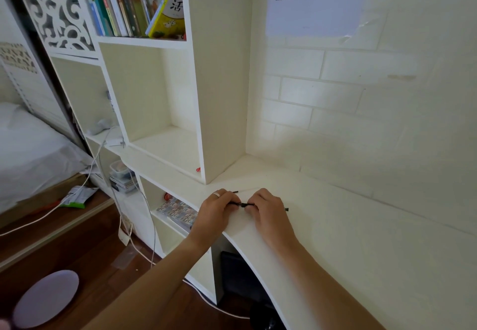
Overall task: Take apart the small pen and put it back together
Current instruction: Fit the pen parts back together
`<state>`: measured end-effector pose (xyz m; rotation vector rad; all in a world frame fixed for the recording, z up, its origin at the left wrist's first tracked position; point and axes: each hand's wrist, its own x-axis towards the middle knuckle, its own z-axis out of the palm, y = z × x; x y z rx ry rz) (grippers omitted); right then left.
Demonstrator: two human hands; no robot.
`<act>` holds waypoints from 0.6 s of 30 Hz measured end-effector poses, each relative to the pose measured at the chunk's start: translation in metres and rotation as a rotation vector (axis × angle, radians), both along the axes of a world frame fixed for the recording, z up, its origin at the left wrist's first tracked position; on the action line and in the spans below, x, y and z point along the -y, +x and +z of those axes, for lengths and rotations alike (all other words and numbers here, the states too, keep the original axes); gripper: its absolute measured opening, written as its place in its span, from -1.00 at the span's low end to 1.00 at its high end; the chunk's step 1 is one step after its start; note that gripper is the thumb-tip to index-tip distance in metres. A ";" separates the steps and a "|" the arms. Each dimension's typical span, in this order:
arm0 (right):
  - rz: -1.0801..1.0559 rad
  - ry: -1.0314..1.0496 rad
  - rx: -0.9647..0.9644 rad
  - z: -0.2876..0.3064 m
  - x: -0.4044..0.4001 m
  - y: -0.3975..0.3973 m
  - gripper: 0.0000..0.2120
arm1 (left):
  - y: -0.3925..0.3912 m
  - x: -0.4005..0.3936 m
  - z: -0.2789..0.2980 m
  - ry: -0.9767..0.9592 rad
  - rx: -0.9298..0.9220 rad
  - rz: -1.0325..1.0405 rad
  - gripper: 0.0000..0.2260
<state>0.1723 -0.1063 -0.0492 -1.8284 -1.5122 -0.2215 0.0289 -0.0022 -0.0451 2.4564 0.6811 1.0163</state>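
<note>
A small black pen (pixel 241 204) lies level just above the white desk (pixel 361 239), held between both hands. My left hand (pixel 215 209), with a ring on one finger, grips its left part. My right hand (pixel 269 211) grips the right part, and the pen's black end (pixel 286 209) sticks out past that hand. A short stretch of the pen shows between the two hands. A thin dark piece (pixel 235 191) lies on the desk just behind my left hand; what it is cannot be made out.
A white bookcase (pixel 201 113) stands on the desk's left end, with books (pixel 134 2) on its top shelf. A brick-patterned wall (pixel 361 92) runs behind the desk. Cables (pixel 144 229) hang to the wooden floor, where a round stool (pixel 46 298) stands.
</note>
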 end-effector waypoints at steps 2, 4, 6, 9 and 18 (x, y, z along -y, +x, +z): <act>-0.064 0.013 0.081 -0.001 0.000 0.000 -0.91 | -0.001 0.003 -0.001 -0.004 0.020 0.060 -0.87; -0.142 0.021 0.121 -0.003 -0.002 0.002 -0.83 | -0.002 0.004 -0.002 -0.014 0.055 0.133 -0.88; -0.231 0.026 0.123 -0.005 -0.002 0.003 -0.77 | -0.002 0.002 -0.003 -0.034 0.069 0.179 -0.88; -0.311 0.037 0.079 -0.006 -0.001 0.004 -0.83 | -0.003 -0.003 -0.004 -0.064 0.060 0.182 -0.88; -0.323 0.037 0.034 -0.003 0.000 0.003 -0.76 | -0.015 -0.005 -0.006 -0.005 0.065 0.112 -0.95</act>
